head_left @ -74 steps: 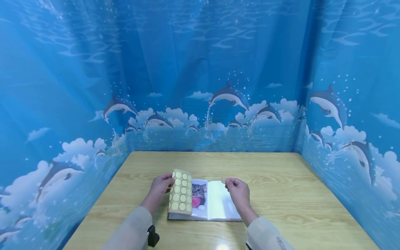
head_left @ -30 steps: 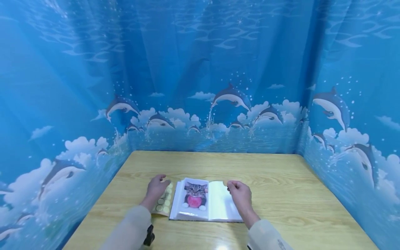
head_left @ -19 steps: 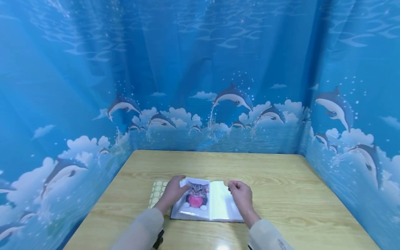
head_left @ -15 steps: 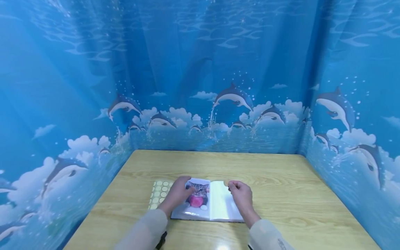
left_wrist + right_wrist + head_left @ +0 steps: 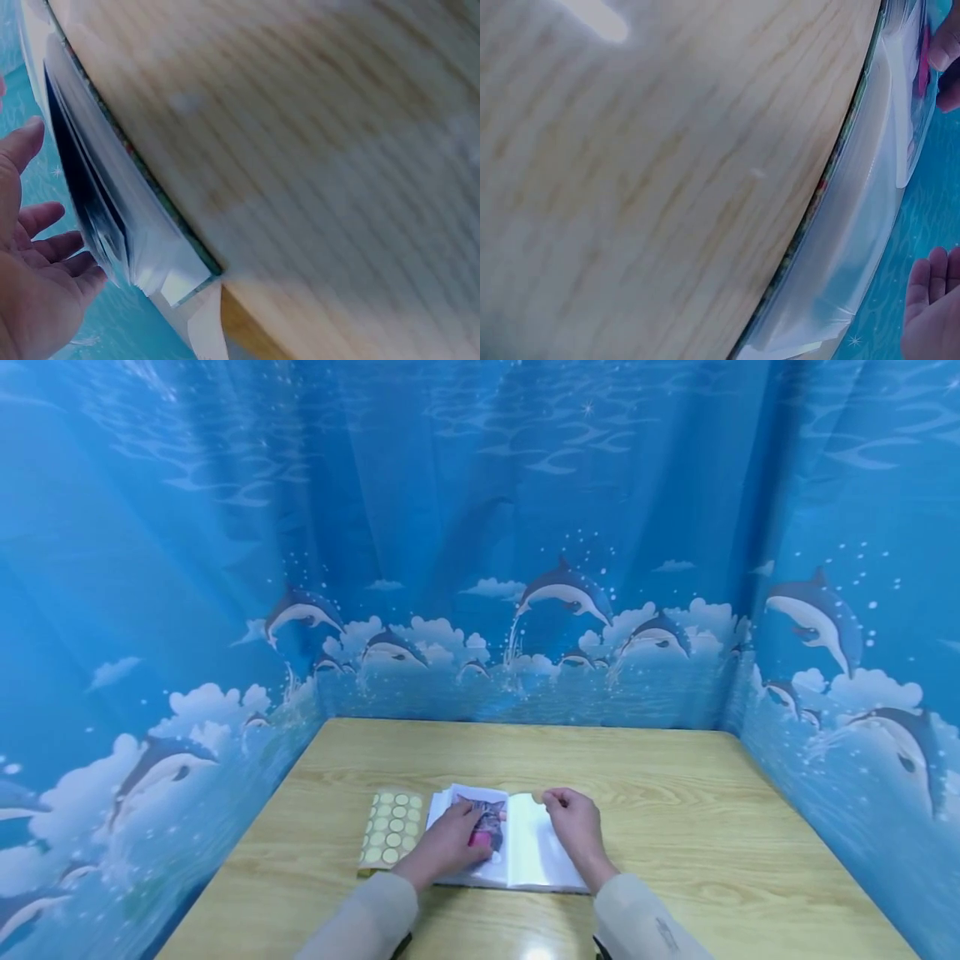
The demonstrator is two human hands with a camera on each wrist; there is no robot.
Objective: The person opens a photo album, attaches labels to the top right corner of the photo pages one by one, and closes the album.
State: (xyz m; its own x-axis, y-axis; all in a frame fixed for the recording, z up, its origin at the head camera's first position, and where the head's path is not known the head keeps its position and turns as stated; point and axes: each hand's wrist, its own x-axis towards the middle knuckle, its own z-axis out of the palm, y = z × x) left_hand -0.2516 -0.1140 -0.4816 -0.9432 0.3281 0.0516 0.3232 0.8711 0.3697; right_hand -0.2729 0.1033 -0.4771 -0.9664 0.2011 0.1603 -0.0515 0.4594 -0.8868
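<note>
An open photo album (image 5: 532, 860) lies on the table, a cat photo (image 5: 491, 827) in its left page and a blank white page at right. My left hand (image 5: 450, 843) rests over the left page, covering part of the photo; its fingers look relaxed in the left wrist view. At the right page's top edge, my right hand (image 5: 576, 827) pinches a small round yellowish sticker (image 5: 537, 796) between thumb and finger. A sheet of round yellow stickers (image 5: 392, 831) lies left of the album.
The album's page edges (image 5: 135, 172) fan up slightly above the cover in the left wrist view. The wooden table (image 5: 675, 810) ends at a blue dolphin-print curtain (image 5: 450, 568) behind and at both sides.
My left hand has laid the sticker sheet down left of the album, let it go, then moved right onto the cat photo. My right hand stays near the right page's top with the sticker.
</note>
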